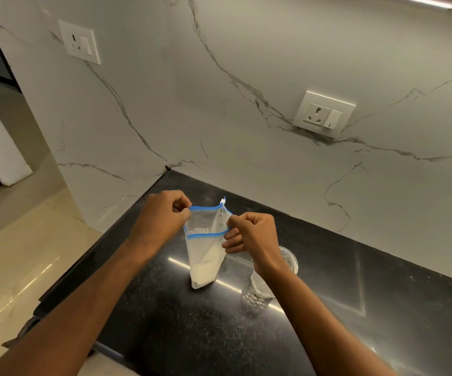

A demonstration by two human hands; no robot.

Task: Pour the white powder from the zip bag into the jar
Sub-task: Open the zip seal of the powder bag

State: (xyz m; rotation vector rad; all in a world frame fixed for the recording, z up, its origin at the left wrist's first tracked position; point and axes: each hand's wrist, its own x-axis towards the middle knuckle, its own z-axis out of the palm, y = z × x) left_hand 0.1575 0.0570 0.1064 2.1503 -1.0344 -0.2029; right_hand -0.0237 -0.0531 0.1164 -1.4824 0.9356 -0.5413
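Observation:
A clear zip bag with a blue zip strip stands upright on the black counter, white powder filling its lower part. Its mouth is pulled apart. My left hand pinches the left side of the bag's rim. My right hand pinches the right side of the rim. A clear glass jar stands on the counter just right of the bag, partly hidden behind my right wrist and forearm. I cannot tell what is inside the jar.
The black speckled counter runs along a white marble wall with two socket plates. The counter's left edge drops to a beige tiled floor.

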